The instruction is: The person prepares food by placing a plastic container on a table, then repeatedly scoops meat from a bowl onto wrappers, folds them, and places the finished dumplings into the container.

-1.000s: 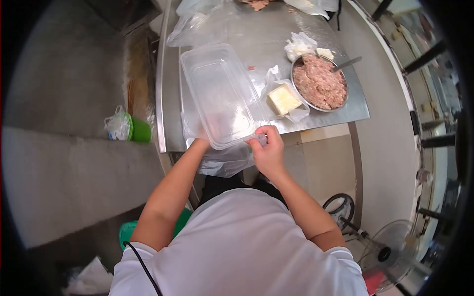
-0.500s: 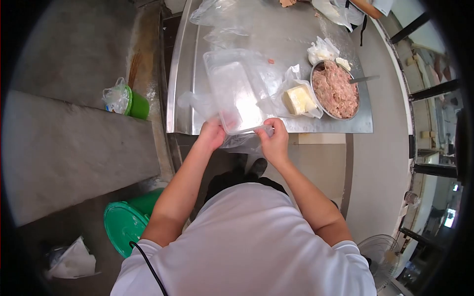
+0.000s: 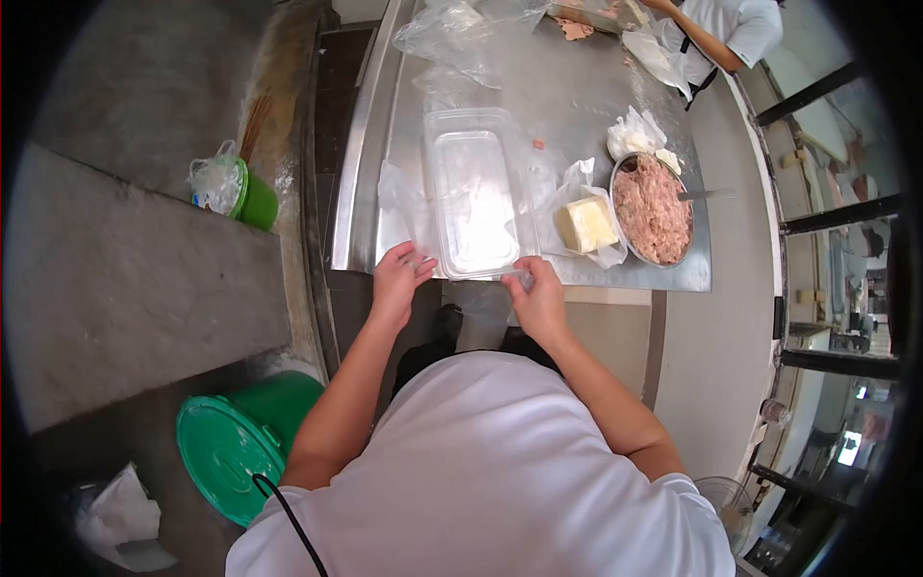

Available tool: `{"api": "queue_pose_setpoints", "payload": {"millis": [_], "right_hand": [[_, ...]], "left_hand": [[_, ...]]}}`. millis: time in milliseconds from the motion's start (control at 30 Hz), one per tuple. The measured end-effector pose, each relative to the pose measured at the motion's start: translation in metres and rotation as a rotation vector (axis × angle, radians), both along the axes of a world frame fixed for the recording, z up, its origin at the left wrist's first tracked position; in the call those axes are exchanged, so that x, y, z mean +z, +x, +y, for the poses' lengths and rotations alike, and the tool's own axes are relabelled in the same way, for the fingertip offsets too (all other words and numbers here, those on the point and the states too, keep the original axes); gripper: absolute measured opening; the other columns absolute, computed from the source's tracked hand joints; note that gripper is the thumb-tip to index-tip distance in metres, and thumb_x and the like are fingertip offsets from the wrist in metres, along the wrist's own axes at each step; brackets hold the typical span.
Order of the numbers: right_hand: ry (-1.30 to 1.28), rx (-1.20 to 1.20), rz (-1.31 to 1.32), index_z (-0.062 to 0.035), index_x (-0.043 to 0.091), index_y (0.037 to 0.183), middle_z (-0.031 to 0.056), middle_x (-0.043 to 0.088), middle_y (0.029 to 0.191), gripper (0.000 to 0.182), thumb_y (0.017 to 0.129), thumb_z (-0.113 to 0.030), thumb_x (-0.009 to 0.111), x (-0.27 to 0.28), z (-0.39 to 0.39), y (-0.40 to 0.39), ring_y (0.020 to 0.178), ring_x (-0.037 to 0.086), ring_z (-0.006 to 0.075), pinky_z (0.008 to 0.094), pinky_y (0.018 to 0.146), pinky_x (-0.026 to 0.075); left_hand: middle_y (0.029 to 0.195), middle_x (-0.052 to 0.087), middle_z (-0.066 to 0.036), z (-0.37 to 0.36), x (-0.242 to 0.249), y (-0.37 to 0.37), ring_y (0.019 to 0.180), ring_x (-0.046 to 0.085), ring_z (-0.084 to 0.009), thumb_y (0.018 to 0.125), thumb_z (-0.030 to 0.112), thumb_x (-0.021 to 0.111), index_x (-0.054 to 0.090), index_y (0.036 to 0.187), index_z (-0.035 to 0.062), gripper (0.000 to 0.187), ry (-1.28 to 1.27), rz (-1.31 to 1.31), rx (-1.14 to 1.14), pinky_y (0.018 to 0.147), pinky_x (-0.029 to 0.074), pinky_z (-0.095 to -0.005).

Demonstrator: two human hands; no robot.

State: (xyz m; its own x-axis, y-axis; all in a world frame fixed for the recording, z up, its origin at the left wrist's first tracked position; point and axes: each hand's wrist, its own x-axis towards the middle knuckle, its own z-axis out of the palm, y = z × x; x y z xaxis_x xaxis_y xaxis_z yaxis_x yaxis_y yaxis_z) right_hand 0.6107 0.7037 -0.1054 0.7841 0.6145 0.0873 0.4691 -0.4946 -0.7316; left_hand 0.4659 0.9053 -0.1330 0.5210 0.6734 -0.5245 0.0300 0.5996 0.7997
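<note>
The right hand (image 3: 538, 300) pinches plastic film (image 3: 525, 281) at the clear tub's (image 3: 434, 197) near corner, seemingly steadying it; the left hand (image 3: 394, 287), fingers loosely parted, flanks the other.

The clear plastic container (image 3: 465, 252) was a shallow rectangle with rounded corners and a stepped rim, see-through and glossy with bright reflections. It lay open part up at the near left of the metal desk (image 3: 577, 82), its long sides running from near to far and its near end at the desk's near edge. Thin, crumpled clear plastic film (image 3: 399, 202) showed along its left and right sides and hung below its near end, bunched in the right hand (image 3: 538, 300); whether it wrapped the container was unclear.
</note>
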Motion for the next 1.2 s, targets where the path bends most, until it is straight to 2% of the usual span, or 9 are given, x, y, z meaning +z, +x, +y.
{"api": "queue_pose_setpoints", "payload": {"millis": [100,200,300,433,567,667,767,933,1200], "right_hand": [[-0.185,0.102,0.224,-0.0025,0.065,0.119,0.0204,0.066,0.098,0.038,0.087,-0.018,0.079,0.021,-0.005,0.009,0.091,0.064,0.0403,0.0466,0.081,0.052],[-0.056,0.211,0.111,-0.0009,0.063,0.128,0.0155,0.068,0.093,0.049,0.085,-0.015,0.081,0.03,-0.023,0.019,0.079,0.064,0.0279,0.0383,0.076,0.054],[0.014,0.172,0.419,-0.0034,0.059,0.137,0.008,0.066,0.098,0.056,0.084,-0.006,0.075,0.056,-0.038,0.032,0.083,0.063,0.0181,0.0324,0.076,0.053],[0.235,0.186,0.958,-0.0028,0.056,0.14,0.0026,0.062,0.107,0.061,0.08,0.008,0.061,0.09,-0.05,0.067,0.092,0.06,0.0109,0.0269,0.079,0.052],[0.374,0.2,1.066,0.0,0.054,0.14,0.004,0.064,0.112,0.062,0.08,0.015,0.055,0.105,-0.038,0.097,0.096,0.062,0.0119,0.0264,0.085,0.051],[0.416,0.28,1.039,0.0003,0.054,0.139,0.0049,0.065,0.109,0.056,0.085,0.014,0.056,0.122,-0.026,0.106,0.093,0.062,0.0126,0.0258,0.083,0.05],[0.475,0.405,0.956,0.0015,0.054,0.14,0.0081,0.067,0.113,0.055,0.086,0.012,0.057,0.131,-0.009,0.11,0.095,0.063,0.0148,0.0281,0.084,0.052],[0.202,0.331,0.398,0.003,0.062,0.128,0.0096,0.071,0.111,0.043,0.085,0.007,0.059,0.13,0.001,0.12,0.092,0.065,0.0152,0.0294,0.08,0.053],[0.071,0.294,0.822,0.0026,0.069,0.103,0.0053,0.072,0.087,0.024,0.08,0.007,0.063,0.093,0.005,0.136,0.078,0.066,0.013,0.0286,0.073,0.052]], "left_hand": [[0.11,0.068,-0.011,-0.021,0.017,-0.011,0.091,0.067,-0.0152,0.101,0.003,0.061,0.06,0.124,-0.0031,0.023,0.355,0.104,0.099,0.079,0.055,-0.0269],[0.098,0.067,-0.006,-0.048,0.036,-0.017,0.084,0.062,-0.0099,0.096,-0.001,0.068,0.065,0.117,-0.0014,0.021,0.698,0.086,0.168,0.074,0.051,-0.0243],[0.095,0.068,-0.008,-0.064,0.067,0.011,0.083,0.064,-0.015,0.091,-0.001,0.072,0.068,0.11,0.0001,0.019,1.023,0.01,-0.04,0.074,0.052,-0.0265],[0.11,0.071,-0.015,-0.066,0.091,0.049,0.097,0.067,-0.0341,0.085,0.017,0.081,0.072,0.112,0.0043,0.031,1.381,0.25,-0.536,0.098,0.048,-0.0423],[0.119,0.072,-0.012,-0.062,0.079,0.048,0.11,0.066,-0.0305,0.09,0.024,0.079,0.07,0.12,0.0044,0.037,1.22,0.478,-0.833,0.103,0.046,-0.0415],[0.12,0.072,-0.008,-0.08,0.11,0.07,0.112,0.066,-0.0213,0.097,0.021,0.074,0.067,0.125,0.0009,0.035,0.639,0.106,-0.386,0.099,0.048,-0.0365],[0.12,0.07,-0.006,-0.08,0.145,0.098,0.111,0.064,-0.0141,0.101,0.014,0.069,0.064,0.127,-0.0022,0.031,0.294,-0.196,-0.455,0.095,0.05,-0.0306],[0.086,0.071,-0.004,-0.05,0.124,0.126,0.079,0.066,-0.0092,0.092,-0.003,0.064,0.073,0.099,-0.0036,0.011,0.523,-0.176,-0.183,0.072,0.055,-0.0275],[0.074,0.067,-0.002,0.006,0.17,0.158,0.07,0.061,-0.0081,0.09,0.01,0.075,0.075,0.096,-0.0008,0.012,0.717,0.095,-0.234,0.063,0.049,-0.0278]]}}
